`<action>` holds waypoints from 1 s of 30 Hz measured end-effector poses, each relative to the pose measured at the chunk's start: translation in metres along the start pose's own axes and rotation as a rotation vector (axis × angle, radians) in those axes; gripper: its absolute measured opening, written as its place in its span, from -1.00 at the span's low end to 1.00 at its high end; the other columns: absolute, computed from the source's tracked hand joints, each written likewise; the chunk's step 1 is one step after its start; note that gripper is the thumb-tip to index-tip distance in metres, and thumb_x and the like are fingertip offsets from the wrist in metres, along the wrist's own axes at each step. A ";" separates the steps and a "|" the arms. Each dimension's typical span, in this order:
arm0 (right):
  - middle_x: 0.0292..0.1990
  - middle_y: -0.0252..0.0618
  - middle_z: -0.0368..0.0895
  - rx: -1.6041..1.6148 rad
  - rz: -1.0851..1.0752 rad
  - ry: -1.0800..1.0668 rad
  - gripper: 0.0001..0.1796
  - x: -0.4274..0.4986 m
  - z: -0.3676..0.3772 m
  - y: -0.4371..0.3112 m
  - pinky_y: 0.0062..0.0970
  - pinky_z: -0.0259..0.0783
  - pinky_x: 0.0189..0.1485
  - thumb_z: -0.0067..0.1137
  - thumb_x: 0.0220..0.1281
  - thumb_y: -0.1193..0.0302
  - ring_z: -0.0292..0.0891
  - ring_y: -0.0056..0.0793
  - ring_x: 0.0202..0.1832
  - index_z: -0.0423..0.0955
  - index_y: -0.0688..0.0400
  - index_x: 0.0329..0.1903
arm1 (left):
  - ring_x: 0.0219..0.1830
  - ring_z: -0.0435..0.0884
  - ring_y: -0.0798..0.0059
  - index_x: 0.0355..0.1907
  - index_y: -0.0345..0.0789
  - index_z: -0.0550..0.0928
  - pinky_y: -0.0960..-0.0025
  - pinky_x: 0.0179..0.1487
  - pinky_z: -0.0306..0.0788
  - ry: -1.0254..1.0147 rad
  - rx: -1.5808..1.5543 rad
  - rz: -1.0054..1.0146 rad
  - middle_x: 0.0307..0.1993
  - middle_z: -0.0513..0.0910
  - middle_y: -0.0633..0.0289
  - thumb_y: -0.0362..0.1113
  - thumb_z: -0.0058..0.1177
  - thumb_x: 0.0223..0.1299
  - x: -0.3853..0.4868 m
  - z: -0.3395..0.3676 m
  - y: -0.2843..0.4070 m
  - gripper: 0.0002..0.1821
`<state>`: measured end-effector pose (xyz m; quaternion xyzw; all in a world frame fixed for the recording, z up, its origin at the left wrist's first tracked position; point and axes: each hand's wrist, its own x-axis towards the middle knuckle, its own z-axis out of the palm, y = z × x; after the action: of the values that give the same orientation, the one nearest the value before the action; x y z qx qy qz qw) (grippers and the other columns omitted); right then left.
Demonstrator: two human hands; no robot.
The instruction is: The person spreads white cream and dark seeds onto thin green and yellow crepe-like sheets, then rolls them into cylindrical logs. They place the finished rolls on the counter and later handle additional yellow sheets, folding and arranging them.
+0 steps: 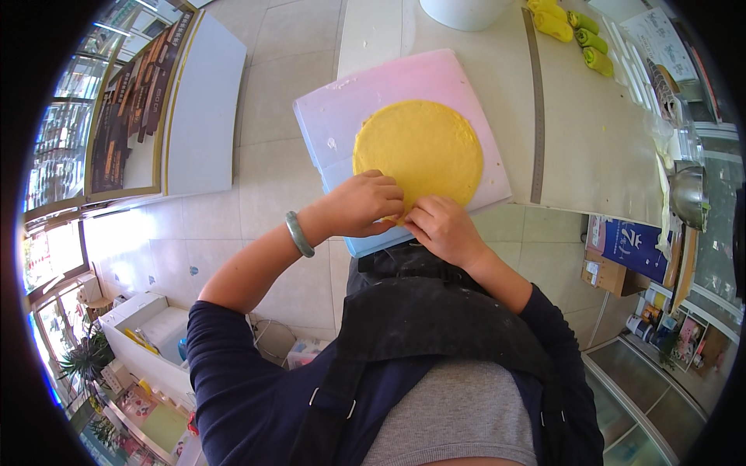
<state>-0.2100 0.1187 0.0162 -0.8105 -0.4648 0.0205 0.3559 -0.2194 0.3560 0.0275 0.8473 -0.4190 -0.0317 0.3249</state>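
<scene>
A thin, round yellow crepe [422, 148] lies flat on a pink, lilac and blue board or mat [402, 76]. White smears and small crumbs mark the mat around it. My left hand [370, 204], with a green bangle on its wrist, pinches the crepe's near edge between curled fingers. Close beside it, my right hand [440, 227] has its thumb and fingers on the same edge. The bit of crepe between the fingertips is partly hidden. Beneath the mat is a pale table [501, 87], and the mat's near side reaches my black apron [431, 314].
Beyond the mat's right side, a long metal ruler [533, 110] lies on the table. Yellow rolls [551, 20] and green rolls [591, 42] sit at the far right. A white tub [466, 13] stands at the back; a metal bowl [689, 198] is at right.
</scene>
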 end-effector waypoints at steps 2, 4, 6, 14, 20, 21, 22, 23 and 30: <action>-0.34 -0.25 0.50 -0.013 0.001 -0.001 -0.87 0.000 0.000 0.000 -0.21 0.44 -0.17 0.35 0.13 0.46 0.53 -0.19 -0.25 0.54 0.15 -0.34 | -0.20 0.59 0.28 -0.37 -0.23 0.62 0.22 -0.07 0.46 0.022 0.003 0.010 -0.31 0.59 0.28 -0.32 0.31 0.08 0.000 0.002 -0.001 -0.86; -0.34 -0.24 0.50 -0.022 0.012 -0.014 -0.87 -0.001 0.000 -0.001 -0.20 0.44 -0.18 0.35 0.13 0.46 0.53 -0.19 -0.25 0.54 0.16 -0.34 | -0.22 0.58 0.28 -0.40 -0.23 0.61 0.22 -0.07 0.46 0.009 0.027 0.014 -0.33 0.58 0.28 -0.33 0.30 0.07 0.000 0.003 -0.002 -0.87; -0.34 -0.24 0.51 -0.030 0.025 -0.037 -0.86 -0.001 -0.002 -0.002 -0.20 0.43 -0.18 0.35 0.13 0.46 0.52 -0.19 -0.25 0.54 0.15 -0.34 | -0.23 0.58 0.28 -0.43 -0.23 0.60 0.23 -0.08 0.46 0.008 0.053 0.023 -0.34 0.57 0.29 -0.34 0.29 0.06 0.001 0.003 -0.002 -0.88; -0.37 -0.25 0.50 -0.035 0.062 -0.016 -0.83 0.006 -0.005 -0.009 -0.22 0.41 -0.21 0.38 0.11 0.40 0.52 -0.20 -0.26 0.53 0.13 -0.36 | -0.26 0.55 0.35 -0.50 -0.21 0.59 0.30 -0.10 0.45 0.032 0.162 0.054 -0.43 0.52 0.32 -0.34 0.24 0.02 0.003 0.005 0.000 -0.90; -0.40 -0.24 0.50 -0.084 0.090 0.004 -0.82 0.008 0.002 -0.012 -0.21 0.42 -0.21 0.37 0.12 0.40 0.53 -0.19 -0.29 0.51 0.13 -0.37 | -0.24 0.56 0.33 -0.46 -0.22 0.58 0.27 -0.09 0.45 0.097 0.089 0.014 -0.41 0.55 0.30 -0.33 0.27 0.04 0.002 0.006 -0.002 -0.88; -0.40 -0.24 0.51 -0.088 0.108 -0.006 -0.83 0.008 0.003 -0.012 -0.21 0.42 -0.21 0.36 0.12 0.41 0.53 -0.18 -0.29 0.50 0.13 -0.38 | -0.24 0.57 0.32 -0.45 -0.23 0.58 0.27 -0.09 0.45 0.105 0.070 -0.002 -0.40 0.55 0.30 -0.33 0.27 0.05 0.002 0.006 -0.001 -0.87; -0.40 -0.23 0.52 -0.066 0.126 0.016 -0.83 0.008 0.005 -0.011 -0.20 0.43 -0.21 0.36 0.13 0.41 0.54 -0.17 -0.29 0.50 0.14 -0.37 | -0.23 0.57 0.31 -0.43 -0.23 0.58 0.27 -0.08 0.45 0.107 0.048 -0.018 -0.39 0.55 0.30 -0.33 0.28 0.06 0.001 0.005 -0.001 -0.87; -0.40 -0.22 0.53 -0.043 0.151 0.028 -0.82 0.007 0.006 -0.010 -0.19 0.44 -0.21 0.35 0.15 0.42 0.54 -0.15 -0.29 0.49 0.14 -0.37 | -0.23 0.57 0.30 -0.41 -0.23 0.59 0.26 -0.08 0.45 0.109 0.025 -0.034 -0.39 0.56 0.29 -0.32 0.28 0.07 0.000 0.004 0.000 -0.87; -0.36 -0.14 0.61 0.054 0.272 0.116 -0.80 0.013 0.003 -0.007 -0.16 0.49 -0.26 0.31 0.28 0.39 0.59 -0.05 -0.28 0.50 0.21 -0.20 | -0.19 0.59 0.18 -0.23 -0.22 0.59 0.17 -0.05 0.45 0.039 0.064 -0.186 -0.33 0.60 0.23 -0.29 0.25 0.22 0.010 -0.003 -0.008 -0.86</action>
<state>-0.2087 0.1325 0.0217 -0.8560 -0.3284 0.0341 0.3978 -0.2067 0.3537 0.0273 0.8929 -0.3331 -0.0315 0.3013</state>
